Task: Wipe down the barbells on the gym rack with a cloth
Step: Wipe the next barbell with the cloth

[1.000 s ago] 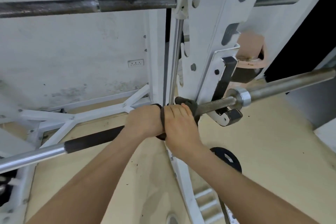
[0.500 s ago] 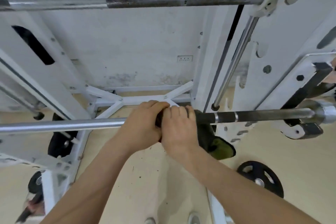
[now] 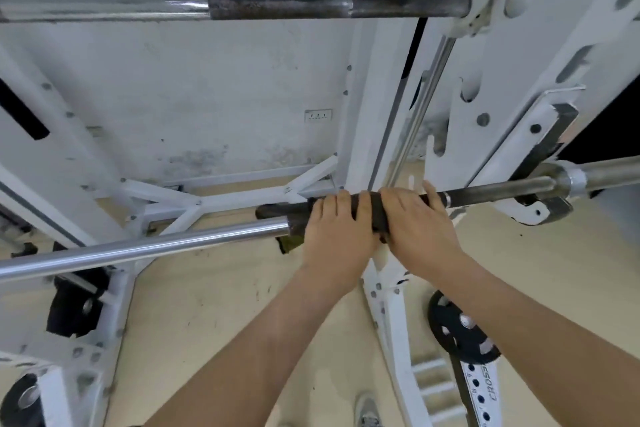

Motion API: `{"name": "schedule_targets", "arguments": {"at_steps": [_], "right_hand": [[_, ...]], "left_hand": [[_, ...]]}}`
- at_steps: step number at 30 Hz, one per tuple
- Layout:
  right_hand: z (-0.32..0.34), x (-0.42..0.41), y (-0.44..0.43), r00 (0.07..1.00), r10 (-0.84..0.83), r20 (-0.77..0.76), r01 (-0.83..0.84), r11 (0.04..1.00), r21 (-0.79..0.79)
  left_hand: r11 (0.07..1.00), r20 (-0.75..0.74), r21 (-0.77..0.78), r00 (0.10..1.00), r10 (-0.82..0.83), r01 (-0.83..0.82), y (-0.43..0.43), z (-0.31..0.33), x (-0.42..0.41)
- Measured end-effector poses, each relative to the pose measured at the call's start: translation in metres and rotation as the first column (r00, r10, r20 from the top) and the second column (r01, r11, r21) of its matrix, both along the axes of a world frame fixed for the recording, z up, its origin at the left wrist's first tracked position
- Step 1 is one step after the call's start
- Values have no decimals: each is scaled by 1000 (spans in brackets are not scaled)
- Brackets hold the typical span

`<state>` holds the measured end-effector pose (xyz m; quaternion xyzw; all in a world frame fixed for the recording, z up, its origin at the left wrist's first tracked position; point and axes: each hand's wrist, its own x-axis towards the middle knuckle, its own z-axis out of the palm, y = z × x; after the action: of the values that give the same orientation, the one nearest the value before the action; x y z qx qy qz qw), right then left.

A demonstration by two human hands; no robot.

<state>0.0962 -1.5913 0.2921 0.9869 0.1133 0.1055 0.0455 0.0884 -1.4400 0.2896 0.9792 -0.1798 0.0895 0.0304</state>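
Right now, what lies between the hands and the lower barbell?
A dark cloth, wrapped round the lower barbell. The left hand and right hand grip it side by side. The head view shows this.

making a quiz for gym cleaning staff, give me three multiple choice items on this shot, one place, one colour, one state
1. Where is the cloth? A in a bucket B round the lower barbell C on a bench
2. What colour is the rack? A white B red C blue
3. The upper barbell is: A gripped by both hands B untouched C gripped by one hand
Answers: B, the left hand and right hand grip it round that bar; A, its posts are white; B, both hands are lower down.
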Motion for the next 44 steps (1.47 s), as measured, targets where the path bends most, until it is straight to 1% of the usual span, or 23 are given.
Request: {"name": "schedule_targets", "arguments": {"at_steps": [3, 5, 6, 9, 12, 14, 16, 18, 21, 26, 31, 33, 36, 40, 42, 44], "right_hand": [[1, -8, -8, 989, -149, -25, 147, 988, -56], [-2, -13, 12, 980, -196, -27, 195, 981, -10], [-5, -15, 26, 982, -188, -26, 189, 982, 30], [-9, -23, 79, 998, -61, 14, 59, 992, 114], [-8, -23, 118, 992, 122, 8, -122, 981, 153], [-10, -17, 117, 975, 218, 30, -220, 959, 179], [-11, -8, 98, 957, 286, 54, -291, 943, 162], [-12, -2, 69, 947, 313, 68, -320, 937, 143], [-12, 4, 17, 956, 282, 79, -291, 946, 141], [-19, 6, -88, 986, 74, 147, -85, 994, 75], [-14, -2, -163, 975, -160, 153, 161, 987, 5], [-12, -5, -186, 959, -221, 178, 228, 974, -17], [-12, -3, -200, 958, -221, 180, 223, 975, 7], [-12, 3, -186, 964, -203, 173, 180, 974, 139], [-13, 3, -170, 972, -172, 158, 138, 969, 203], [-14, 0, -146, 980, -103, 170, 57, 964, 259]], "left_hand": [[998, -16, 1, 998, -59, 59, -24, 1, 3], [997, 58, -10, 995, -76, 76, -12, 3, 4], [997, 82, -9, 994, -71, 72, 1, 3, 3], [999, 115, -42, 993, -18, 23, 46, -3, -8], [982, 123, -129, 980, 157, -141, 82, -8, -26], [961, 103, -147, 963, 250, -234, 85, -9, -32], [943, 87, -162, 948, 306, -289, 70, -11, -31], [939, 132, -166, 937, 323, -300, 42, -16, -26], [958, 202, -158, 942, 270, -241, -10, -22, -18], [990, 198, -116, 975, 100, -78, -112, -23, 8], [996, 124, -25, 989, -77, 81, -201, -18, 31], [992, 88, -8, 988, -124, 125, -229, -14, 37], [988, 93, -7, 983, -156, 157, -242, -12, 44], [978, 106, -7, 973, -205, 207, -221, -7, 47], [983, 98, -38, 979, -177, 181, -201, -6, 45], [988, 113, -76, 986, -125, 134, -170, -5, 37]]}}
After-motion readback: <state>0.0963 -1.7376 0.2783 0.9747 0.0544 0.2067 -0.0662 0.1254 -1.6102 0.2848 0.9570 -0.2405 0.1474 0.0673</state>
